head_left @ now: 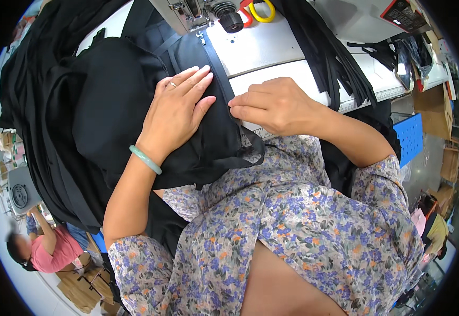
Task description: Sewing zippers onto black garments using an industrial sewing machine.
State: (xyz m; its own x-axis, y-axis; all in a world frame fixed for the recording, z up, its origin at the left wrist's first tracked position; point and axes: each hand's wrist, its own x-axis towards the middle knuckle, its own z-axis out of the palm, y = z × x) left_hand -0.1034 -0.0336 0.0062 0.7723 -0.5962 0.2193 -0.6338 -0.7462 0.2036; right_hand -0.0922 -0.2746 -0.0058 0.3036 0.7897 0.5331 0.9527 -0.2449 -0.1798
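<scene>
"Flowered shirt [292,216] is nearest us, on the person sewing. Do you see any writing?"

"One dark label [404,16] with a red border, up at the right, with pale print on it. And one ruler strip [387,94] along the front edge of the white table [303,79], ticked with fine marks."

"What can you count?"

"One sewing machine head [179,13] at the top, and beside it two looped handles, one red [247,19], one yellow [263,11]. One pale green bangle [145,159] and one ring [172,84], both on the left arm. The black strips [324,52] overlap too much to count."

"And the hands?"

"The left hand [174,108] lies palm down on the black fabric piece [216,126], its fingers stretched toward the machine and the thumb set apart. The right hand [279,105] comes in from the right with a bent elbow, fingers curled, thumb and forefinger pinching the fabric's right edge."

"So where is that piece?"

"On the table, below the machine head, its lower end reaching the person's shirt. One small silver fitting [200,38] sits at its top, near the needle area."
</scene>
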